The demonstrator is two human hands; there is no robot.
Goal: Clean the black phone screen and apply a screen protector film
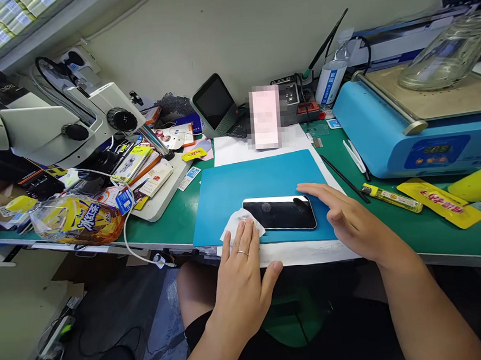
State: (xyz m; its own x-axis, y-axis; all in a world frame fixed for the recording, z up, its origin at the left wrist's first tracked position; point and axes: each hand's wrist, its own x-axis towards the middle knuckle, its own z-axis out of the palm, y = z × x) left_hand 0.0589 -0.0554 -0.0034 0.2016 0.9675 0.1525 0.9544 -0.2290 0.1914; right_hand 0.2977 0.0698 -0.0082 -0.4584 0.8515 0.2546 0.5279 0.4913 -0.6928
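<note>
A black smartphone (281,213) lies flat, screen up, on a blue work mat (241,185) near the table's front edge. My left hand (242,272) lies flat with fingers stretched out, pressing a white wipe (237,223) against the phone's left end. A ring sits on one finger. My right hand (343,217) rests at the phone's right end, fingers extended, the index finger touching its top right corner. It holds nothing.
A microscope (58,126) stands at the left over a clutter of packets and a snack bag (77,217). A blue heating machine (417,131) with a glass jar (444,53) is at the right. Tweezers (355,156), a small tube (392,197) and yellow packaging (441,203) lie on the green table.
</note>
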